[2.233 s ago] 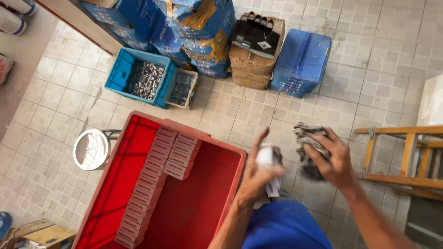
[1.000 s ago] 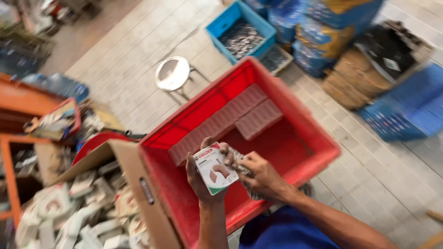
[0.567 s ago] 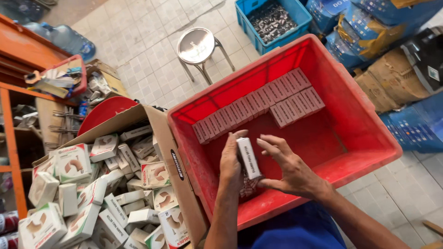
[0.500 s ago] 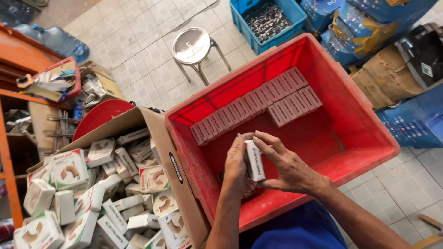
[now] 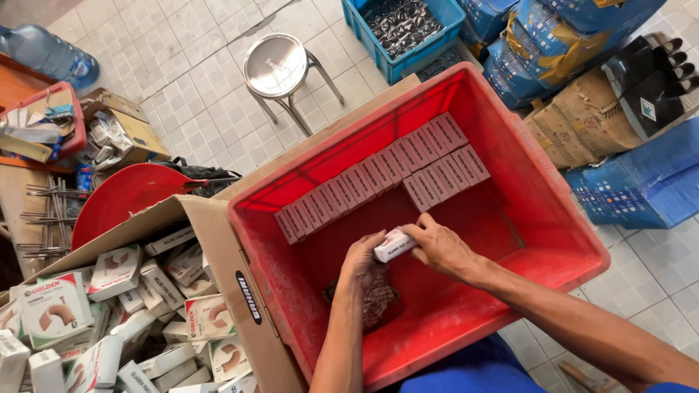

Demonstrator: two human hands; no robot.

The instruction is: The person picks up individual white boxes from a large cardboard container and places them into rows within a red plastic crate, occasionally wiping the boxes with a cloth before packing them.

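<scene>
Between both hands' fingers (image 5: 410, 231), small box (image 5: 393, 246)

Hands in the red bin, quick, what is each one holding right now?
Left hand: closed on the small white box, with a dark patterned cloth under it.
Right hand: closed on the same small white box, over the red bin.

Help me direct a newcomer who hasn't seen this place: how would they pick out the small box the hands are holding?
Find the big red crate in the middle of the tiled floor. Low inside it, the left hand and right hand meet on one small white box. Unlike the reddish-brown boxes lined up in rows behind, it is pale and off the crate floor.
</scene>
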